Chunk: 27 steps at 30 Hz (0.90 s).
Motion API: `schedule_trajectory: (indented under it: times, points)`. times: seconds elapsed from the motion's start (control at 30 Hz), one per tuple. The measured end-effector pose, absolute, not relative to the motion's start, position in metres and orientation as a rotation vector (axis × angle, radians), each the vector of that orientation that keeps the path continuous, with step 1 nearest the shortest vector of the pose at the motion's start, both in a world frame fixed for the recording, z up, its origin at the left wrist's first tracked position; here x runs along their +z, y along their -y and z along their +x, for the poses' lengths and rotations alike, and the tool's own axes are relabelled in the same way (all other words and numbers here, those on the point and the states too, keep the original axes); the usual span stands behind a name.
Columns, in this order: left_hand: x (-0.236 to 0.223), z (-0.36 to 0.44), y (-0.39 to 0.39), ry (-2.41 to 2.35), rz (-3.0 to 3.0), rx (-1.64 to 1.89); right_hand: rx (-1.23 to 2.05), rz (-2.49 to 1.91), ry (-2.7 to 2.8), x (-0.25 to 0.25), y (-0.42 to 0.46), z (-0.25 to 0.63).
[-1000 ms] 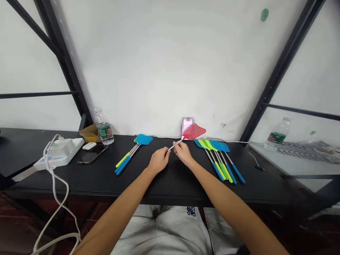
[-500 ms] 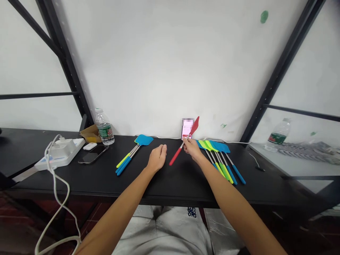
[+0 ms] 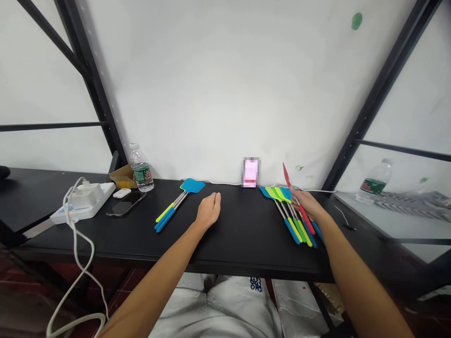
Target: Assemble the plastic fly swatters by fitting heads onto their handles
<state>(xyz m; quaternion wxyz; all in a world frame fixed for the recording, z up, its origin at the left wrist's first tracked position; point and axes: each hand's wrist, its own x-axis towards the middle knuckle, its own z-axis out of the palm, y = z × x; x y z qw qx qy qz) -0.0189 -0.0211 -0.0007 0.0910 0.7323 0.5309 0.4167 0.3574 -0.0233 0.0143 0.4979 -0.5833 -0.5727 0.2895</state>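
My right hand (image 3: 308, 205) grips a red fly swatter (image 3: 306, 218) by its thin metal shaft, over the group on the right. The swatter's flat head points up and away, its handle down toward me. Below it, several blue and yellow-green fly swatters (image 3: 282, 193) lie side by side, heads toward the wall; my hand hides some of them. My left hand (image 3: 208, 210) rests at the middle of the table, fingers curled together and thumb on top, with nothing showing in it. To its left lies a smaller stack of blue and yellow-green fly swatters (image 3: 193, 186).
On the black table (image 3: 232, 253), a phone (image 3: 251, 172) leans against the wall. At left are a water bottle (image 3: 142, 171), a cardboard box (image 3: 123, 177), a white case (image 3: 122, 193), a dark phone (image 3: 126, 204) and a power strip (image 3: 84, 202) with a looping white cable.
My right hand has carried the red fly swatter rightward, from in front of the leaning phone to above the right group. My left hand has stayed in place.
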Motion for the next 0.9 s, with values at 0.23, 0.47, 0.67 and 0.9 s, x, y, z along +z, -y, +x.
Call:
schedule_trajectory:
  times: [0.23,0.47,0.67,0.9]
  points:
    - [-0.003,-0.018,0.018,-1.607,2.163,1.214,0.559,-1.809,1.538,-0.006,0.035,0.441]
    - [-0.007,-0.020,0.013,-1.616,2.191,1.211,0.315,-2.128,1.666,-0.018,0.036,0.473]
    - [-0.008,-0.020,0.011,-1.648,2.227,1.205,0.234,-2.161,1.769,-0.018,0.034,0.466]
    - [-0.006,-0.019,0.014,-1.650,2.207,1.184,0.203,-2.195,1.795,-0.018,0.034,0.462]
